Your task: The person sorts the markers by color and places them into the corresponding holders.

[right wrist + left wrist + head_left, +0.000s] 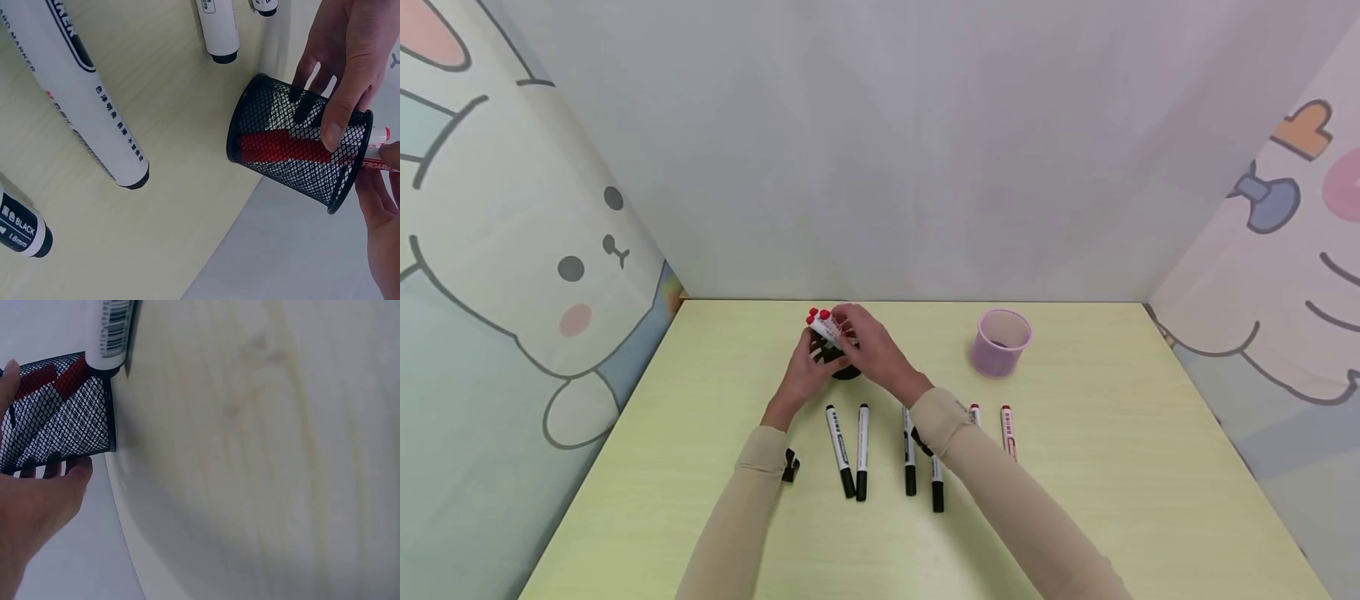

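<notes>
Head view: black pen cup, round, between the two hands. Left hand curls about its side; right hand pinches at the red-ended markers standing out of the mouth, at least three ends countable. On the pale yellow tabletop, nearer the body: four white-barrelled, black-capped markers, slim cylinders, and two loose red-ended ones, one partly under the right sleeve. One lilac cup, smooth and round-rimmed, stands to the right, well apart from the hands.

Left wrist view: cup wall is fine black mesh, tapered; two red caps show through. Left fingers wrap it. One barcoded white barrel lies just beside the base.

Right wrist view: cup tilted, left thumb pressed across the mesh. Right fingertips grip a red-printed marker at the rim. Four loose markers in sight; wood grain beneath.
</notes>
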Demonstrator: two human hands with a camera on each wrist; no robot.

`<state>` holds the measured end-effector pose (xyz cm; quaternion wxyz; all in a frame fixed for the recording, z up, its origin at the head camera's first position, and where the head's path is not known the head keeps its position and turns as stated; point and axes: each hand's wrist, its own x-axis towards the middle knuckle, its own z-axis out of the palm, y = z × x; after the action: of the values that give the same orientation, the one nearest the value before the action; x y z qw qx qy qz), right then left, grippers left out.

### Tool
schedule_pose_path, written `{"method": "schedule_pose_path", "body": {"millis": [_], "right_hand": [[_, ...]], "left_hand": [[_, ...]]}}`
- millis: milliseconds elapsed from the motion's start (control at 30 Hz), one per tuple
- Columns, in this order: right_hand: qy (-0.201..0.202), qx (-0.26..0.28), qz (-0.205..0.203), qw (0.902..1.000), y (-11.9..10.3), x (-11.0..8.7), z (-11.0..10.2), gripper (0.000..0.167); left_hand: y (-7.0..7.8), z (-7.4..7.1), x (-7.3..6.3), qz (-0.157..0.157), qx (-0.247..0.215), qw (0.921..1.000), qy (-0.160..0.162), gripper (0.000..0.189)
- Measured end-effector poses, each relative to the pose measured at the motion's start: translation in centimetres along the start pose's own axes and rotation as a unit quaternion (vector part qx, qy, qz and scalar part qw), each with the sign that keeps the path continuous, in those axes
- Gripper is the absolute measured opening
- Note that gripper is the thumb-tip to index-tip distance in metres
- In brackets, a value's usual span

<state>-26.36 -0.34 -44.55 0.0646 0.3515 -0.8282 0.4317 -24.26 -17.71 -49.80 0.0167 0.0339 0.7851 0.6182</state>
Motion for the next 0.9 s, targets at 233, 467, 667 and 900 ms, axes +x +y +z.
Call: {"method": "schedule_pose_path", "body": {"millis": [233, 467, 667, 900], "right_hand": [[-0.023, -0.065, -0.048, 0.9965, -0.05, -0.02, 0.16, 0.041], [-0.050, -0.090, -0.055, 0.9931, -0.14, 0.09, 0.31, 0.037], [-0.057, -0.095, -0.058, 0.9922, 0.02, 0.09, 0.39, 0.025], [-0.057, -0.083, -0.060, 0.9930, 0.13, -0.06, 0.49, 0.018]], "left_hand": [[-0.31, -0.08, -0.05, 0.002, 0.014, 0.9999, 0.003, 0.077], [-0.37, -0.07, 0.00, 0.007, 0.013, 0.9999, 0.002, 0.082], [-0.43, 0.00, -0.08, -0.012, 0.000, 0.9999, 0.010, 0.079], [-0.39, 0.07, -0.06, -0.013, 0.001, 0.9998, 0.013, 0.074]]}}
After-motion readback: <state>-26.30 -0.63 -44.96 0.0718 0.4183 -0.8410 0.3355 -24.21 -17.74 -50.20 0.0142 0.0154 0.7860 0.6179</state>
